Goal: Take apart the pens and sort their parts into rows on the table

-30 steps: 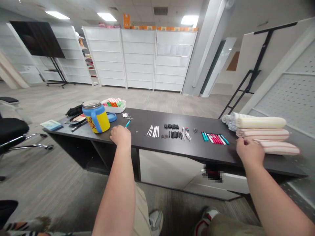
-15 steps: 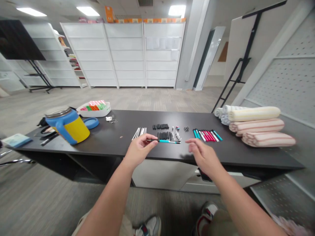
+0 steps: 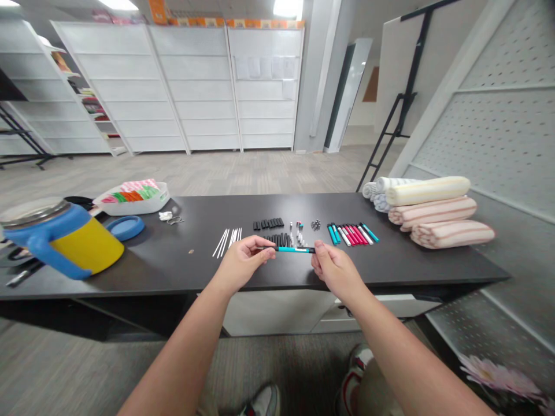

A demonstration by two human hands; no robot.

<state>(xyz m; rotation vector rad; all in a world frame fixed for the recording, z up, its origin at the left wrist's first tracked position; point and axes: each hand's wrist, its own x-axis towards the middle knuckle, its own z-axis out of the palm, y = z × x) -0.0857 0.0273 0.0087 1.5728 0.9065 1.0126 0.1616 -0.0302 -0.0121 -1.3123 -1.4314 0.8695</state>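
A teal pen [image 3: 290, 249] is held level above the near part of the black table [image 3: 390, 266]. My left hand [image 3: 243, 261] pinches its left end and my right hand [image 3: 332, 267] pinches its right end. Just beyond lie rows of pen parts: white refill tubes [image 3: 226, 240], black caps and barrels [image 3: 269, 223], small tips and springs [image 3: 299, 234], and a row of finished teal, red and white pens [image 3: 352, 233].
A yellow mug with a blue handle [image 3: 65, 242] stands at the left, a blue lid [image 3: 125, 227] and a white tray of coloured items [image 3: 132, 196] behind it. Rolled towels [image 3: 433, 211] are stacked at the right end. White shelving lines the far wall.
My left hand picked the teal pen up from near the mug and carried it to the middle. My right hand left the towels and took hold of the pen's right end.
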